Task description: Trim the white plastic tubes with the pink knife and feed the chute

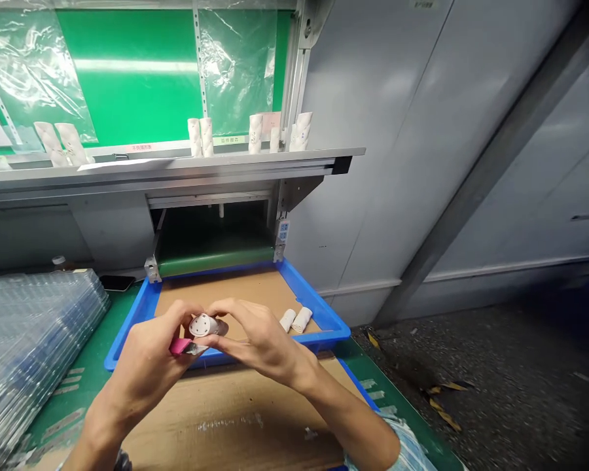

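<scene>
My left hand (150, 347) is closed around a small pink-handled tool (179, 346) with a pale, blade-like tip; its exact kind is unclear. My left fingers also touch a white cylindrical piece (199, 326) with several small holes in its end face. Thumb and fingers of my right hand (260, 333) pinch this same piece from the other side. The piece's end faces me, and the tool's tip lies just below it. Beyond my right hand, two white textured cylinders (302, 320) rest in the blue tray (319, 307).
A green conveyor belt (216, 261) ends above the tray's far side. Stacked clear plastic trays (39, 327) stand at left, near a dark phone (117, 282). Several white cylinders (256, 134) stand on the shelf (201, 171) overhead. Brown cardboard (235, 418) lies before me.
</scene>
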Demonstrator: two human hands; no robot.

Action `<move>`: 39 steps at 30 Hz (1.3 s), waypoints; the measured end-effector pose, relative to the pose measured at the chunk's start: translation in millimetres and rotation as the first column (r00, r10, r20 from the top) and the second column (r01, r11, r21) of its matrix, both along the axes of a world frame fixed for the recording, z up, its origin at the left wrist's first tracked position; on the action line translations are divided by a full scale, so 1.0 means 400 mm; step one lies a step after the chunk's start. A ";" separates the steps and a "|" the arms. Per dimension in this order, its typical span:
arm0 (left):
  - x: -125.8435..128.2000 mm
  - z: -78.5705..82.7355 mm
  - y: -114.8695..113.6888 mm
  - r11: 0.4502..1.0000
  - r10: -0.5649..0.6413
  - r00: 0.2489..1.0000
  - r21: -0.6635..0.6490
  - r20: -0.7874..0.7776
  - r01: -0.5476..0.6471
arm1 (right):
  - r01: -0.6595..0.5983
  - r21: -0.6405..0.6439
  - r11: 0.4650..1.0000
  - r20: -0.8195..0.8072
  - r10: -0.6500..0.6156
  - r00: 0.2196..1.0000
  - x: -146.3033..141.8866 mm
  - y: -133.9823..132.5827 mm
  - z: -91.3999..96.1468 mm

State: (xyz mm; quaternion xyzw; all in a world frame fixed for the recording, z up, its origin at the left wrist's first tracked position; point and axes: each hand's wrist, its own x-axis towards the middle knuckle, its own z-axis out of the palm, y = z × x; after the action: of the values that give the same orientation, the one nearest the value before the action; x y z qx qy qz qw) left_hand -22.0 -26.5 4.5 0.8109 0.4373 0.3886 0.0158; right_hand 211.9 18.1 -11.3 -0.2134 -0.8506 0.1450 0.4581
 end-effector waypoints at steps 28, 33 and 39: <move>0.040 0.025 -0.034 0.908 0.270 0.919 0.393 -0.289 -0.143 | -0.076 0.078 0.994 -0.055 0.080 0.995 0.013 0.001 0.012; 0.042 0.024 -0.031 0.901 0.280 0.908 0.411 -0.312 -0.137 | -0.070 0.092 0.993 -0.050 0.074 0.996 0.010 0.001 0.012; 0.045 0.023 -0.034 0.915 0.262 0.910 0.383 -0.322 -0.128 | -0.038 0.107 0.993 -0.068 0.045 0.997 0.009 -0.001 0.010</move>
State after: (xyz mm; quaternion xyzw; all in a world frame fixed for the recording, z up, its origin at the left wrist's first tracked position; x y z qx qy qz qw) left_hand -3.9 -40.2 13.5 0.8097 0.4358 0.3020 -0.2514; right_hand 215.5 17.8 -7.5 -0.1658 -0.8448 0.1166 0.4952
